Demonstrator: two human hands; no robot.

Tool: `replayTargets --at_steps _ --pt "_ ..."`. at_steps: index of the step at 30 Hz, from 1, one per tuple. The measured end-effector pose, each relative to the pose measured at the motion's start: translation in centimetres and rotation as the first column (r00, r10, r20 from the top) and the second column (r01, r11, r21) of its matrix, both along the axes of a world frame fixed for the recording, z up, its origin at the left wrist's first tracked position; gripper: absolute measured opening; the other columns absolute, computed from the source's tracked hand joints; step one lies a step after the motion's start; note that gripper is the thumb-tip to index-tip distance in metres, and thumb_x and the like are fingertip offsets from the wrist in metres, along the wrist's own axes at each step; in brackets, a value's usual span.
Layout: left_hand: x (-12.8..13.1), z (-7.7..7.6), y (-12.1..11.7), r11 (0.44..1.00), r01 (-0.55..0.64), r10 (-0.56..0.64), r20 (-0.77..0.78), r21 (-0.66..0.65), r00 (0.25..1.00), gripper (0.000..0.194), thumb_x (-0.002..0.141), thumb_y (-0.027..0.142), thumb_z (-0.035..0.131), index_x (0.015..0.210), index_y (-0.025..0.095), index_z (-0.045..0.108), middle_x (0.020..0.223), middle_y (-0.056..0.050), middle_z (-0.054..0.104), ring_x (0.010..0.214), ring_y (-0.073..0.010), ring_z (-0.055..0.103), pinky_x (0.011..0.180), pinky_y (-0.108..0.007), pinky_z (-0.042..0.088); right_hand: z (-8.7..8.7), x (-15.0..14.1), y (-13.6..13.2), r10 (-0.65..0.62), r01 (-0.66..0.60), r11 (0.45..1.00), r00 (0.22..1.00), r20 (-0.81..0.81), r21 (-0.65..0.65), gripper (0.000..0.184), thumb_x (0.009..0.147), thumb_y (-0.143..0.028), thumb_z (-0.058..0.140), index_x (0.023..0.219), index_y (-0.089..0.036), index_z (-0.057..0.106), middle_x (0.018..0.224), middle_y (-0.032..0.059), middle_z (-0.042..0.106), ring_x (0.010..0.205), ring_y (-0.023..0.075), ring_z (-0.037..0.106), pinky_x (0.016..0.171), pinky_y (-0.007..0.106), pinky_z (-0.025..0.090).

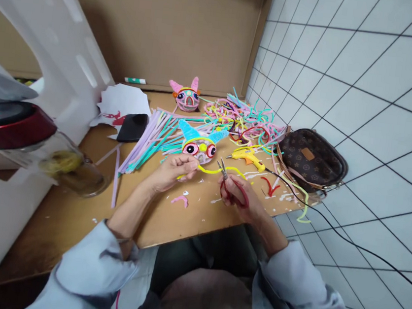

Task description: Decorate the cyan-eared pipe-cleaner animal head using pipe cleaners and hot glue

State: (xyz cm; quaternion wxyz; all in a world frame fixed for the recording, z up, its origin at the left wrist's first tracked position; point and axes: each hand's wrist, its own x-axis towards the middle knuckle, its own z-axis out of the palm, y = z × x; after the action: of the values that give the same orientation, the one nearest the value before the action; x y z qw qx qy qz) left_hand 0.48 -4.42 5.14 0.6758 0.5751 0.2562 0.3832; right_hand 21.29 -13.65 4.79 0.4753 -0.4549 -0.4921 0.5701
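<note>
Between my hands stretches a yellow pipe cleaner (209, 171). My left hand (181, 169) pinches it near the middle of the table. My right hand (240, 195) is closed around red-handled scissors (237, 193), whose blades meet the yellow strand; whether they have cut it I cannot tell. Just beyond my left hand sits a craft head (201, 147) with blue horns, red-rimmed eyes and a yellow nose. A curved pink piece (180, 200) lies on the table in front of my hands.
A yellow glue gun (248, 158) with a black cord lies right of the head. Behind are a pink-horned head (187, 98) and tangled pipe cleaners (243, 119). Straight pipe cleaners (144, 142) and a phone (133, 127) are left. A brown bag (313, 159) and a glass jar (74, 167) flank the table.
</note>
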Motion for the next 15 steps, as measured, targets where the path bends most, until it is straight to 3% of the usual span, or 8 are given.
replayTargets --at_steps 6,15 --pt "-0.01 -0.13 0.04 0.998 0.023 -0.016 -0.108 0.065 0.994 0.052 0.067 0.061 0.085 0.064 0.013 0.065 0.052 0.001 0.054 0.046 -0.0056 0.039 0.045 -0.018 0.028 -0.37 0.38 -0.33 0.01 -0.008 0.999 0.999 0.041 -0.046 0.053 0.075 -0.07 0.068 0.087 -0.02 0.057 0.058 -0.0081 0.047 0.048 0.0081 0.04 0.048 0.025 0.029" --pt "0.04 -0.52 0.17 0.992 0.044 -0.025 -0.152 0.122 0.988 0.048 0.073 0.058 0.081 0.062 0.015 0.064 0.053 0.0 0.054 0.047 -0.0068 0.039 0.046 -0.019 0.028 -0.4 0.55 -0.58 -0.016 0.016 1.0 0.995 0.101 0.007 0.048 0.075 -0.068 0.069 0.075 -0.022 0.056 0.062 -0.0056 0.045 0.052 0.0087 0.038 0.049 0.025 0.034"
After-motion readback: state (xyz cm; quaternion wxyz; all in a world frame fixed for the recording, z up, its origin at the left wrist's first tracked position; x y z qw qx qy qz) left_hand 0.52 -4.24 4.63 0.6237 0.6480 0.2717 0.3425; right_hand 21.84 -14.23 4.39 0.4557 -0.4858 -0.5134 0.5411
